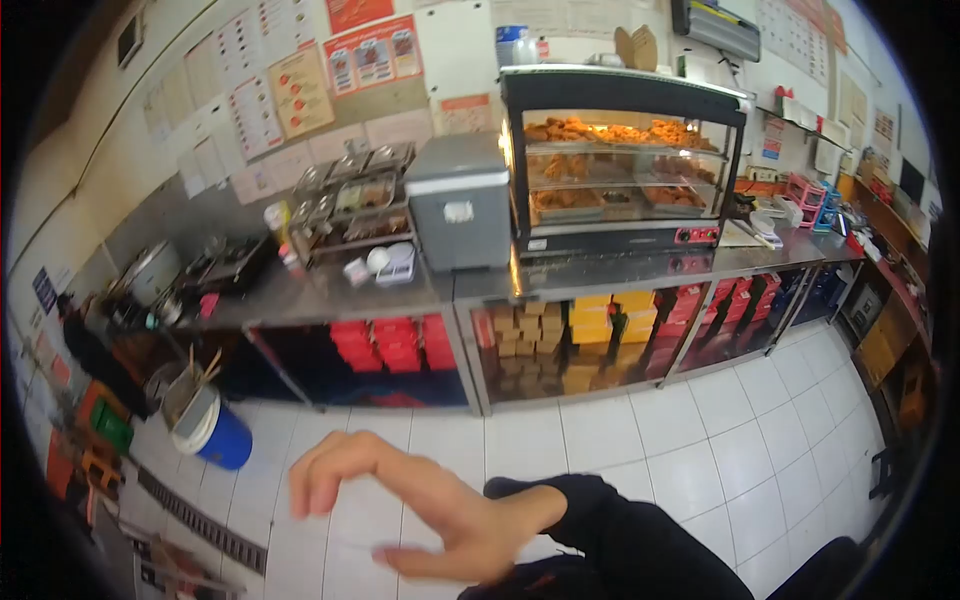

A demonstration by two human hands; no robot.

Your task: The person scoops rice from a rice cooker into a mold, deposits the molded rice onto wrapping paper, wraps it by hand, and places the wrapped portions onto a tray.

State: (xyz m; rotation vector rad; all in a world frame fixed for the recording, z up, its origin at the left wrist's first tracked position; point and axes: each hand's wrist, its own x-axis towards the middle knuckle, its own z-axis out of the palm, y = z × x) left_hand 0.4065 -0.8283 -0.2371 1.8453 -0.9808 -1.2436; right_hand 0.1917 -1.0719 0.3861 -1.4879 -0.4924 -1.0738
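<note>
White tiles cover the floor (590, 435), and a steel worktop (330, 298) runs along the wall. Near the middle of its length stand a grey box (457, 225) and, just right of it, a lit cabinet (600, 241) with food (575, 130) on its shelves; red boxes (360, 348) are stacked underneath. As far as I can judge, no handling is under way: the right hand (450, 510) holds nothing, its fingers curled and the thumb well apart from them. What is done or left cannot be told from this view. The left hand is out of sight. Nearest to the right hand in view, though not touching it, is the bucket (232, 440), on the floor below the worktop's front edge, towards its left end. Its mouth faces up; its long axis seems upright, the wide lens making it lean.
</note>
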